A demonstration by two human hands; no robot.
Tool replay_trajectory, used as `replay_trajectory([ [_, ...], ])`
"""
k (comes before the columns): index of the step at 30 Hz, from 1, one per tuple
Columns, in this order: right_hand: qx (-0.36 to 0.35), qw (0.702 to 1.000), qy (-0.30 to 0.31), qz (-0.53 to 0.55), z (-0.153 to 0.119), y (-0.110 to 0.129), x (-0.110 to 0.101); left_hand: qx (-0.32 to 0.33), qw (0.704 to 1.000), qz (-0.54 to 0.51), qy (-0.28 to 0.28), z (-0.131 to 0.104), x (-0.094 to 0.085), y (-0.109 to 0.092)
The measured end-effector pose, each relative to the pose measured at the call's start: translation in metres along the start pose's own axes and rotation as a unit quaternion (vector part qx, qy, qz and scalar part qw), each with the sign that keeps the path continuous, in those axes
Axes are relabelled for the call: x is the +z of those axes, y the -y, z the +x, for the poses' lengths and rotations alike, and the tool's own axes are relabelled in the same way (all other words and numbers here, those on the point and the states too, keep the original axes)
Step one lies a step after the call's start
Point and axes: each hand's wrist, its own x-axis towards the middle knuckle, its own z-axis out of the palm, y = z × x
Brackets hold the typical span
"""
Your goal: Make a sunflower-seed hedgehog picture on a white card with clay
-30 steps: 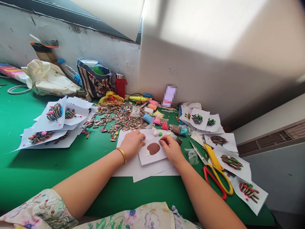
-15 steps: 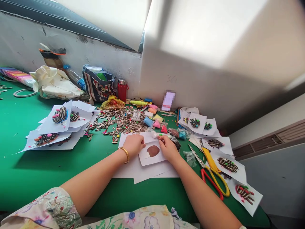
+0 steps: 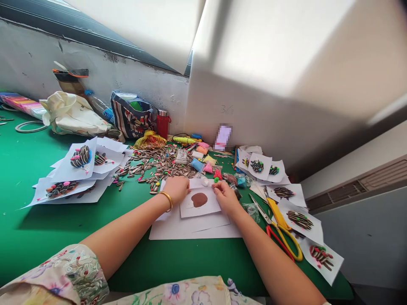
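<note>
2 hands [image 3: 177,190] w/ ppr [image 3: 203,211], wall mark "3…" [image 3: 224,109]

On the bench [image 3: 28,165], a paper card [image 3: 208,210] is laid upon larger sheets [image 3: 171,231]; behind these, sunflower seeds [image 3: 152,163] are spread; to the right, scissors [image 3: 271,220] are placed.

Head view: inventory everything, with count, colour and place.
Card: 1, white with brown patch, centre
Paper sheets: several, white, under card
Ball: 1, green, beyond card
Seeds: many, striped, centre
Packets: several, mixed colours, beside seeds
Scissors: 1, red and yellow, right
Ridged tool: 1, yellow, beside scissors
Decorated cards: many, white, both sides
Flask: 1, red, rear
Bags: 3, cream, striped, yellow net, rear left
Bottle: 1, clear, rear left
Container: 1, brown, rear left
Ring: 1, grey, far left
Blurred item: 1, purplish, rear
Table: 1, green, beneath
Left hand: 1, card's left edge
Right hand: 1, card's right edge
</note>
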Motion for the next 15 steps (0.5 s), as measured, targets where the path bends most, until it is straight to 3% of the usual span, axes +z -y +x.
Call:
replay_trajectory([
  [6, -0.036, 0.999, 0.029, -0.022, 0.006, 0.006, 0.003, -0.004, 1.000, 0.007, -0.008, 0.001, -0.001, 0.013],
  [15, -0.026, 0.999, -0.012, -0.037, 0.004, 0.008, 0.005, -0.008, 0.999, 0.014, -0.036, -0.006, 0.001, 0.020],
])
